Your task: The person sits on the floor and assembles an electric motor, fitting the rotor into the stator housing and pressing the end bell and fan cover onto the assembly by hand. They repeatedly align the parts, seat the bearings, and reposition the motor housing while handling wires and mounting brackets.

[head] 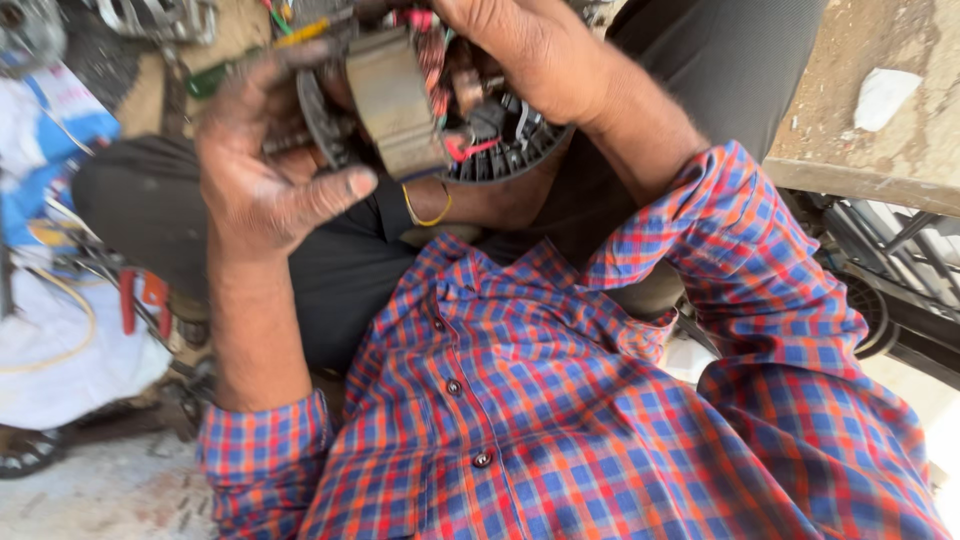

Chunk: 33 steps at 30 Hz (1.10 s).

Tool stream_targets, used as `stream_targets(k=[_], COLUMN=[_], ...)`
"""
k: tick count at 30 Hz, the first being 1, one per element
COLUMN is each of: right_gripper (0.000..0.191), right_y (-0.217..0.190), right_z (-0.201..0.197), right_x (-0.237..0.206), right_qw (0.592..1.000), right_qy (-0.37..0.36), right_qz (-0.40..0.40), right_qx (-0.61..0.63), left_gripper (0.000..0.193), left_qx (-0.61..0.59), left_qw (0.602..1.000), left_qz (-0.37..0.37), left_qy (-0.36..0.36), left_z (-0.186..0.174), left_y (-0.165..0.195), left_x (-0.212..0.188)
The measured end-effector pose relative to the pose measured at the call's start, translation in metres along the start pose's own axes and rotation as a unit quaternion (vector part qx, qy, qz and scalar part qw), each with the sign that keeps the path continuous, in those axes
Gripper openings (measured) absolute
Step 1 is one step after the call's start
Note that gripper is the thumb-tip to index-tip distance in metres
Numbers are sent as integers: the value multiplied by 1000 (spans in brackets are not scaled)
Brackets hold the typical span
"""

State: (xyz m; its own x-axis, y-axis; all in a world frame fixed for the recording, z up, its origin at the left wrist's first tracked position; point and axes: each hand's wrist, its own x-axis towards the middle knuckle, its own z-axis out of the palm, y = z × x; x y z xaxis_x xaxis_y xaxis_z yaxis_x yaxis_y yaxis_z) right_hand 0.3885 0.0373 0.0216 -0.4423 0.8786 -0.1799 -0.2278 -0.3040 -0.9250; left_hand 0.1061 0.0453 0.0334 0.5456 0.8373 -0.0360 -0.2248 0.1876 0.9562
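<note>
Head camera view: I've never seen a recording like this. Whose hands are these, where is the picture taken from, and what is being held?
The single picture comes from a camera worn on the person's head, looking down their own body, so the red and blue checked shirt fills the lower half. The person appears to sit with knees up in dark trousers. Both bare hands hold a small electric motor over the lap: a metal core with coloured wires and a black vented part behind it. The left hand grips its left side, thumb stretched toward the core; the right hand reaches over the top. Left of the legs lie red-handled pliers and white cloth or plastic. The picture is motion-blurred, so finer details are unclear.
</note>
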Motion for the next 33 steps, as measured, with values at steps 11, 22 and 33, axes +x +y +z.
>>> stream_targets(k=[11, 22, 33], right_gripper=[98, 65, 29], right_y=[-5, -20, -97], right_z=[-4, 11, 57], right_x=[-3, -2, -26], right_qw=[1000, 968, 845], right_qy=[-14, -17, 271], right_qz=[-10, -89, 34], right_qx=[-1, -232, -460], left_gripper=[68, 93, 90], left_qx=[-54, -89, -320], left_qw=[998, 993, 935], left_qz=[19, -38, 2], left_qy=[-17, 63, 155], left_z=[-1, 16, -21], left_y=[-14, -19, -66], left_x=[-2, -15, -43])
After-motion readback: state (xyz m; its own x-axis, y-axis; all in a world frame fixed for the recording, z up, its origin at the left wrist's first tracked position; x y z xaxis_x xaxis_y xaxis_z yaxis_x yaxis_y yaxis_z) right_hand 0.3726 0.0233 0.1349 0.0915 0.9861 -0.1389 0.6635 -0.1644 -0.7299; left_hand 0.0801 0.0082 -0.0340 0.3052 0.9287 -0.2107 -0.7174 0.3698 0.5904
